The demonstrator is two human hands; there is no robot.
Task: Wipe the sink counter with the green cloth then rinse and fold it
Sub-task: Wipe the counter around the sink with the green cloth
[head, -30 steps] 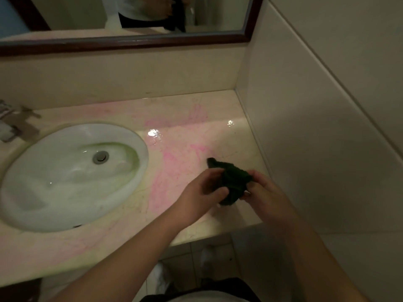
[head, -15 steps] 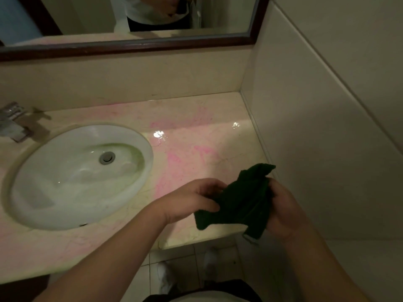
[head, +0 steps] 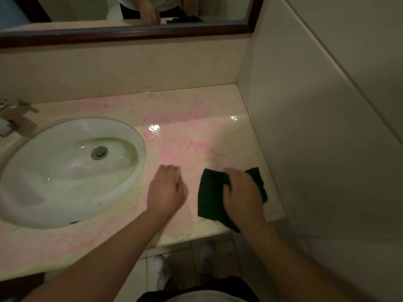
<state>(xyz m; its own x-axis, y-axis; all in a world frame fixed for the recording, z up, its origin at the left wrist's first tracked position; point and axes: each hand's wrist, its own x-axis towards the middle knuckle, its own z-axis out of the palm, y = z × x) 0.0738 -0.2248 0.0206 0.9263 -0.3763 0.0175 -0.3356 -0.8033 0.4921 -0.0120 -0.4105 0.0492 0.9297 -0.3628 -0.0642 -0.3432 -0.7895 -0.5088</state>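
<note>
The dark green cloth (head: 210,196) lies spread flat on the pale marble counter (head: 196,131), near its front right corner. My right hand (head: 242,192) presses down on top of it, fingers bent over the cloth's middle. My left hand (head: 166,189) hovers just left of the cloth, loosely curled and holding nothing. Pink smears and wet patches streak the counter between the white oval sink (head: 65,171) and the cloth.
A faucet (head: 8,120) is at the far left edge behind the sink. A wall (head: 316,127) closes the counter's right side. A framed mirror (head: 130,33) runs above the backsplash. Below the counter edge are floor tiles and my shoes (head: 162,271).
The cloth was bunched between both hands above the counter edge; now it lies flat on the counter under my right hand, and my left hand has let go and moved left.
</note>
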